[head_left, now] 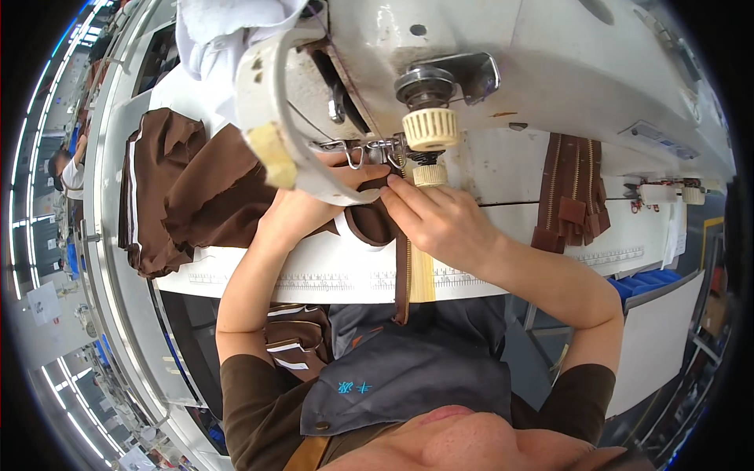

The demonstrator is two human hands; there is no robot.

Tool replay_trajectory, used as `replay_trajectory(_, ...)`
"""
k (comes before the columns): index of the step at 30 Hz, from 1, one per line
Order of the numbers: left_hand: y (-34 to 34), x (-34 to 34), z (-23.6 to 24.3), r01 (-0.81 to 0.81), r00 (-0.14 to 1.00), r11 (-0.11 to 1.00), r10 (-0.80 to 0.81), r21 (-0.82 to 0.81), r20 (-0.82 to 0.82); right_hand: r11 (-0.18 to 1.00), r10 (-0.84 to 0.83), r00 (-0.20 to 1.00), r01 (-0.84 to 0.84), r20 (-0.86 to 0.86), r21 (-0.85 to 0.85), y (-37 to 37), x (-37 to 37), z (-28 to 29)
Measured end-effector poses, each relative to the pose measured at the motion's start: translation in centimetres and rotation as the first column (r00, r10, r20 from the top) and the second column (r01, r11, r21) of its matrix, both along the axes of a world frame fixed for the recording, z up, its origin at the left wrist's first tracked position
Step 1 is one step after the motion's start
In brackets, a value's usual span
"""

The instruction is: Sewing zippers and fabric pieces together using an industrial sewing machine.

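A brown zipper (403, 271) with brass-coloured teeth runs down from the needle area of the sewing machine (542, 55) and hangs over the table's front edge. My right hand (444, 224) is closed on the zipper near the needle, its fingertips pressed together. Opposite it, my left hand (306, 208) grips brown fabric (228, 184) beside the presser foot. The machine's white curved guard (255, 102) hides part of the left fingers. A looped brown and white strip (365, 231) lies between the hands.
More brown fabric (161, 196) with a white edge is heaped at the left. Several cut zippers (573, 188) lie at the right. White cloth (228, 31) rests at the back left. Ruler markings (314, 281) run along the table's front. Brown pieces (298, 334) sit below the table.
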State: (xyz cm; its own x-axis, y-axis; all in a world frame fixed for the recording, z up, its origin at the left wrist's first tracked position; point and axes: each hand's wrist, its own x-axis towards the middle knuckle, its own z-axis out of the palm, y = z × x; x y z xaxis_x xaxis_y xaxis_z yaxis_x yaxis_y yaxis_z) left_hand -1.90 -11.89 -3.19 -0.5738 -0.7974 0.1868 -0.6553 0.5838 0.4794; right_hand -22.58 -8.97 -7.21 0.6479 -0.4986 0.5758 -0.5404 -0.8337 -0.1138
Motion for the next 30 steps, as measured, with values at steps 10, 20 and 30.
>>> replay_trajectory(10,0.1,-0.6,0.0,-0.057,0.997,0.998,0.058,-0.018,0.054,0.996,-0.037,0.998,0.040,-0.051,0.075,0.1,0.0,0.2)
replay_trajectory(20,-0.2,-0.2,-1.0,0.057,0.997,0.973,-0.045,-0.224,0.057,0.991,-0.054,0.999,0.053,-0.002,0.123,0.0,0.2,0.3)
replay_trajectory(30,-0.9,0.3,-2.4,0.023,0.997,0.935,0.004,-0.355,0.075,0.992,-0.057,0.997,0.063,-0.059,0.107,-0.5,0.4,0.1)
